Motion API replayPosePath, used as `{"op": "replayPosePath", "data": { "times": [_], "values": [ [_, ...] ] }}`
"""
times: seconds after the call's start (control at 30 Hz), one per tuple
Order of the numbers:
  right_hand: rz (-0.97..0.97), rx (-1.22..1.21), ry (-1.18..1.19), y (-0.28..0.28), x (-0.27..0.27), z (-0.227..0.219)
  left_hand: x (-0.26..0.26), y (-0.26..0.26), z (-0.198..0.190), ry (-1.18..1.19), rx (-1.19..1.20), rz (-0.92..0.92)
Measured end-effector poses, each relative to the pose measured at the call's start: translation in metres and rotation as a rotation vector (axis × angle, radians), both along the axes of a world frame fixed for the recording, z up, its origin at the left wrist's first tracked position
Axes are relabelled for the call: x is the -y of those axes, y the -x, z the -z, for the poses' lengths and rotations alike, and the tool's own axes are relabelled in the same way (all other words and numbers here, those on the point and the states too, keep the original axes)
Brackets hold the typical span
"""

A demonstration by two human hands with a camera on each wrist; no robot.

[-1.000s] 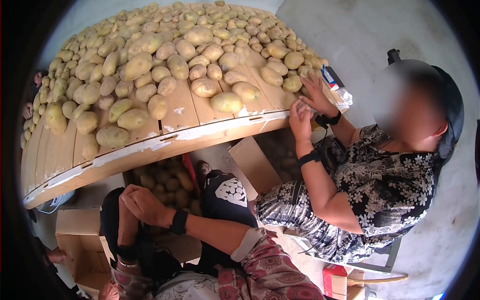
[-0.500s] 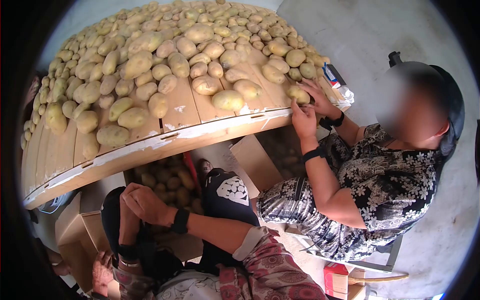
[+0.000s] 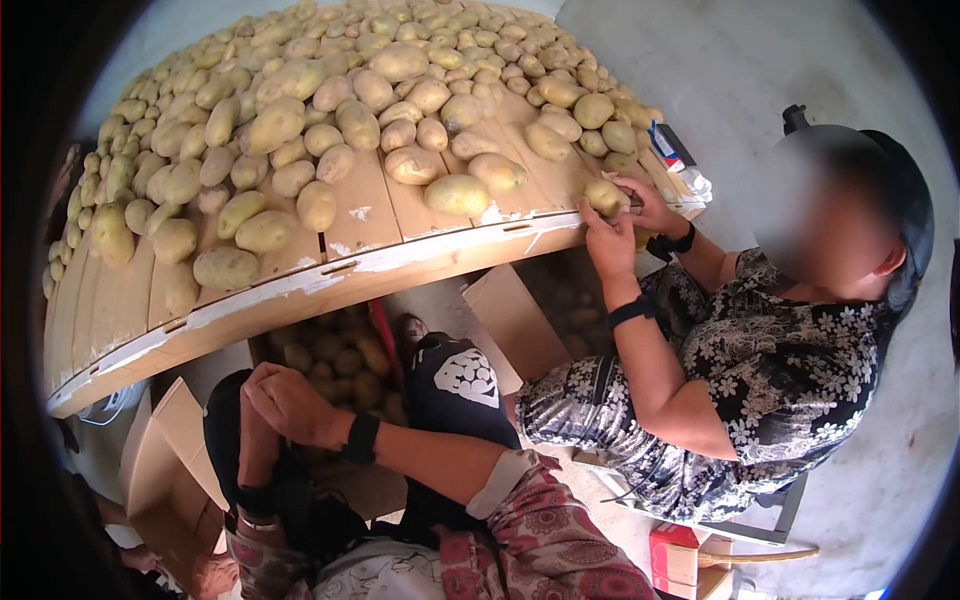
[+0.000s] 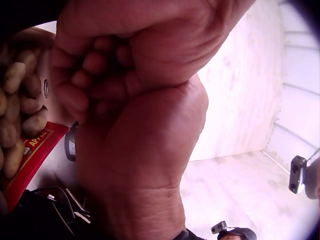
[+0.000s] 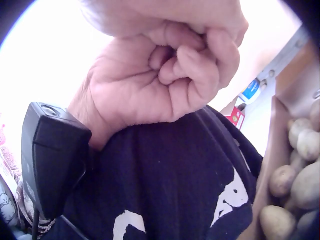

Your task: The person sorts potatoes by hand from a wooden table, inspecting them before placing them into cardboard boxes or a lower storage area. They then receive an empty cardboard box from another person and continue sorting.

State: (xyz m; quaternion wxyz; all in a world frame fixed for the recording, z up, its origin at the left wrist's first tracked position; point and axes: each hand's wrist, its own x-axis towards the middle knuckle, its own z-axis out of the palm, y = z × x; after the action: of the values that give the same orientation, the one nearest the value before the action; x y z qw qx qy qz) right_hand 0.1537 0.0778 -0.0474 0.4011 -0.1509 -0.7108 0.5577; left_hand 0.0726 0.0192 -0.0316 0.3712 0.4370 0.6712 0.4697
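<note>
Both hands are together above the left knee, fingers curled in against each other. In the head view the right hand (image 3: pixel 297 405) comes from the right and lies against the left hand (image 3: pixel 257 437). The left wrist view shows the left palm (image 4: pixel 140 135) below, with the right hand (image 4: pixel 165 35) across the top. Seen from the right wrist, the right hand (image 5: pixel 145 87) has bent fingers hooked with those of the left hand (image 5: pixel 170 12). No object shows in either hand.
Many potatoes (image 3: pixel 275 125) cover a wooden table (image 3: pixel 360 215). More potatoes (image 3: pixel 350 362) lie below its edge. A seated person (image 3: pixel 770 370) at the right holds a potato (image 3: pixel 606 197). Cardboard boxes (image 3: pixel 175 520) stand at the lower left.
The person at the right has brought a potato to the table's near edge, now between both hands. The cardboard box at lower left has shifted and tilted. My clasped hands stay nearly still.
</note>
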Motion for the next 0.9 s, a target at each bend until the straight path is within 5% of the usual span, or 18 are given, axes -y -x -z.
{"op": "replayPosePath", "data": {
  "times": [0.9],
  "values": [
    [-0.013, 0.010, -0.040, 0.003, 0.000, 0.002, 0.003, 0.010, 0.006, 0.001, 0.007, 0.056]
  ]
}}
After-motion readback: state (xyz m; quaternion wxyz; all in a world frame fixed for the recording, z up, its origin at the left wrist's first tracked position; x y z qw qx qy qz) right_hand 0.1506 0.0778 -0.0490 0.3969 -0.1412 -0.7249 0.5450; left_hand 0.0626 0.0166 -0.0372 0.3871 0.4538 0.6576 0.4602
